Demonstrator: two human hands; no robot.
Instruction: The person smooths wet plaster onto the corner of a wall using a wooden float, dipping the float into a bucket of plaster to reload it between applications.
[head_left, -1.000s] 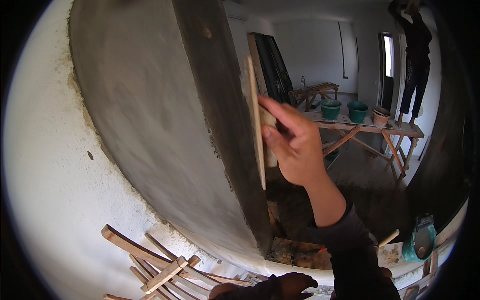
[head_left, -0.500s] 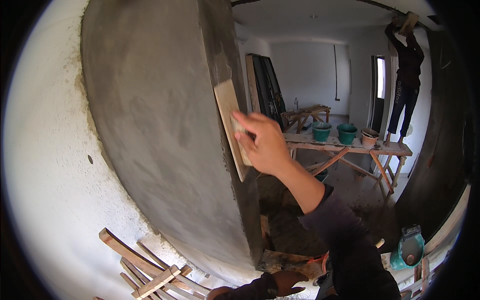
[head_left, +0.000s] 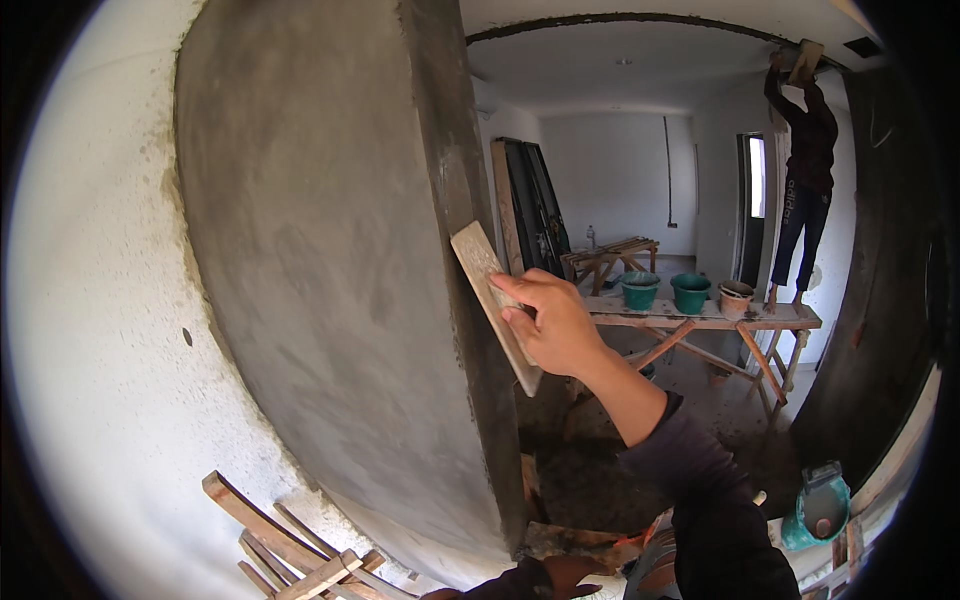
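Note:
My right hand point(head_left: 555, 325) is closed on a wooden plastering float point(head_left: 486, 293), a flat pale board. The float is tilted, its upper end leaning left, against the narrow side face of a grey plastered wall point(head_left: 310, 250) just past the corner edge. Thumb and fingers wrap the float's back; the grip itself is mostly hidden by the hand. Low at the bottom edge, my left hand point(head_left: 570, 574) shows only in part, in shadow, fingers stretched out to the right and holding nothing that I can see.
A trestle scaffold point(head_left: 690, 316) carries green and brownish buckets point(head_left: 690, 293). On it a co-worker point(head_left: 810, 150) reaches to the ceiling with a board. Wooden lengths point(head_left: 270, 530) lean at lower left. A green container point(head_left: 818, 512) stands at lower right.
My right hand and the float have moved down and slightly right along the wall's side face. The view has tilted up a little, and my left hand sits lower in it.

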